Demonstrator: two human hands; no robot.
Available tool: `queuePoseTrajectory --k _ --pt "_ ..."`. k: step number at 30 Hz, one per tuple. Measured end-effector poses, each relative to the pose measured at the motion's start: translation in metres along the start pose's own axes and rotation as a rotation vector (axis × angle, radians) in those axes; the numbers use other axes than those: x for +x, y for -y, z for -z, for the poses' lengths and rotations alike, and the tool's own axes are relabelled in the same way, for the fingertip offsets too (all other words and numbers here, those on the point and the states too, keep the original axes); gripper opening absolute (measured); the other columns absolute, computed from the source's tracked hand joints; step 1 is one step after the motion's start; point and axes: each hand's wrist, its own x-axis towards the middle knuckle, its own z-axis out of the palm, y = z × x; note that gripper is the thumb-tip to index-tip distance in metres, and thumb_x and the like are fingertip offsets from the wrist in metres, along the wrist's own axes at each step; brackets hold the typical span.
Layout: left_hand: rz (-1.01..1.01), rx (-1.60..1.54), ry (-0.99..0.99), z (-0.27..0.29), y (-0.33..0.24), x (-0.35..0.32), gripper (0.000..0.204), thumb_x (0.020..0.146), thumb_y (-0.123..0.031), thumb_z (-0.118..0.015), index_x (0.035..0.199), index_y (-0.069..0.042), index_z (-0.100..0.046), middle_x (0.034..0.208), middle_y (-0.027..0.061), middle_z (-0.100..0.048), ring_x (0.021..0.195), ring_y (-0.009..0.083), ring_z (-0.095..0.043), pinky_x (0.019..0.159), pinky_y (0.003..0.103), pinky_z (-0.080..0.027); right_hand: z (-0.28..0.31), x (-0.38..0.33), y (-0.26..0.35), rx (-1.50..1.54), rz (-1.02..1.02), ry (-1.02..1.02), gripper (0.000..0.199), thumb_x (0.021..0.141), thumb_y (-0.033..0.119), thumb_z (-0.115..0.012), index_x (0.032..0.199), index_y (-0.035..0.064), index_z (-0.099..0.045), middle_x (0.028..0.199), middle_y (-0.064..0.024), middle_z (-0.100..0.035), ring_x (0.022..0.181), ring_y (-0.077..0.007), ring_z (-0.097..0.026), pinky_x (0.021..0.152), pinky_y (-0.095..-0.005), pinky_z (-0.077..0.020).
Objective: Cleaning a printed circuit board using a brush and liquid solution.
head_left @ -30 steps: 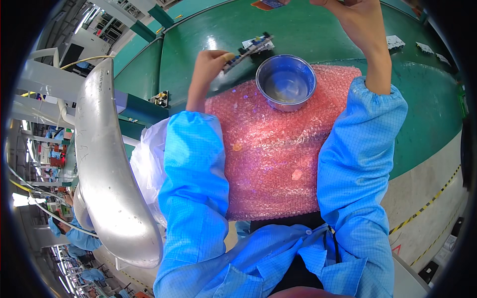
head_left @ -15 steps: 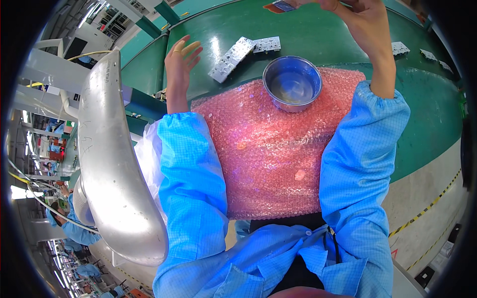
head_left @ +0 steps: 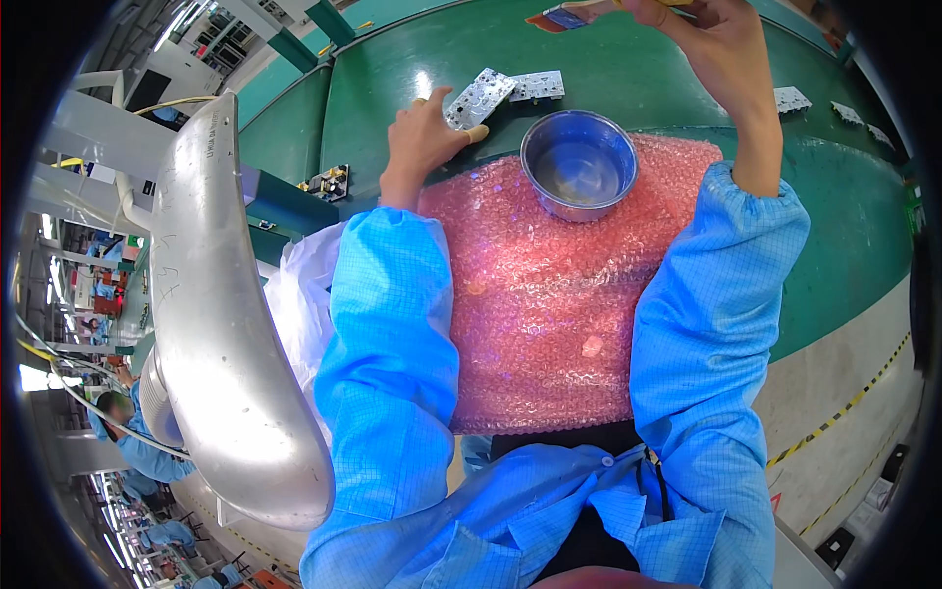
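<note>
So the left hand [head_left: 424, 137] has its fingertips pinched loosely on the near edge of a pale circuit board [head_left: 479, 97] lying on the green bench [head_left: 628, 69], just left of the steel bowl [head_left: 579, 163]. The board looks half tipped up, so that grip is more of a nudge than a proper hold. A second pale board [head_left: 537, 85] sits right behind it, touching or nearly so; I can't tell which.

The right hand [head_left: 716, 39] is raised beyond the bowl, fingers closed on a small flat part [head_left: 561, 17] with a blue and orange look, right at the frame's edge, so I can't say much about it.

What I'd worry about:
- With only an edge pinch, the first board could slip and slap back down, or skid into the second one and knock it further from the bowl.
- The bowl straddles the far edge of the pink bubble wrap [head_left: 559, 324], so it's on squashy, uneven footing. A bump from the left wrist could rock it.
- The part in the right hand hangs over bare bench, not the wrap, so a fumble means a hard landing.
- More small boards [head_left: 791, 98] lie off to the bowl's right, within sleeve-sweeping range.
</note>
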Motion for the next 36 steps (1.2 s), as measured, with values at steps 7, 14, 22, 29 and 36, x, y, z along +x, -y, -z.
queuePoseTrajectory --k 7,14,22,29,36 --pt "-0.012 0.17 -0.142 -0.011 -0.007 0.0 0.086 0.067 -0.055 -0.078 0.138 -0.017 -0.051 0.116 0.0203 -0.064 0.106 0.0414 -0.06 0.091 0.048 -0.048 0.001 0.001 -0.004 -0.056 -0.019 0.013 0.013 0.086 0.005 -0.072 0.096 -0.0031 -0.071 0.088 -0.0068 -0.072 0.082 -0.0132 -0.068 0.072 -0.0251 -0.0525" --pt "0.001 0.229 -0.206 -0.019 -0.013 0.0 0.085 0.066 -0.052 -0.079 0.138 -0.016 -0.051 0.115 0.0205 -0.065 0.104 0.0429 -0.06 0.09 0.049 -0.047 0.001 0.001 -0.005 -0.111 -0.098 0.09 0.014 0.086 0.008 -0.073 0.097 0.0 -0.072 0.086 -0.0043 -0.071 0.077 -0.0099 -0.063 0.07 -0.0251 -0.0511" --pt "0.098 0.199 -0.219 -0.024 -0.031 -0.004 0.079 0.068 -0.051 -0.076 0.132 -0.01 -0.052 0.115 0.0226 -0.062 0.108 0.0463 -0.054 0.09 0.055 -0.04 0.001 0.0 -0.006 -0.142 -0.1 0.114 0.013 0.087 0.007 -0.071 0.097 -0.0007 -0.071 0.086 -0.0056 -0.072 0.078 -0.01 -0.064 0.071 -0.0251 -0.051" --pt "0.173 0.18 -0.22 -0.026 -0.032 -0.006 0.08 0.069 -0.051 -0.076 0.13 -0.006 -0.052 0.113 0.0253 -0.063 0.108 0.0491 -0.054 0.091 0.057 -0.04 0.005 0.003 -0.019 -0.159 -0.091 0.137 0.013 0.087 0.008 -0.07 0.097 -0.0012 -0.071 0.086 -0.0075 -0.073 0.08 -0.0117 -0.067 0.071 -0.0255 -0.0517" --pt "0.281 -0.147 -0.085 -0.006 -0.026 0.003 0.08 0.072 -0.051 -0.074 0.133 -0.004 -0.05 0.113 0.026 -0.065 0.109 0.042 -0.061 0.091 0.048 -0.047 0.025 0.007 -0.062 -0.543 0.077 0.141 0.013 0.088 0.009 -0.07 0.096 -0.0016 -0.07 0.086 -0.0082 -0.073 0.081 -0.0134 -0.069 0.071 -0.0261 -0.0523"
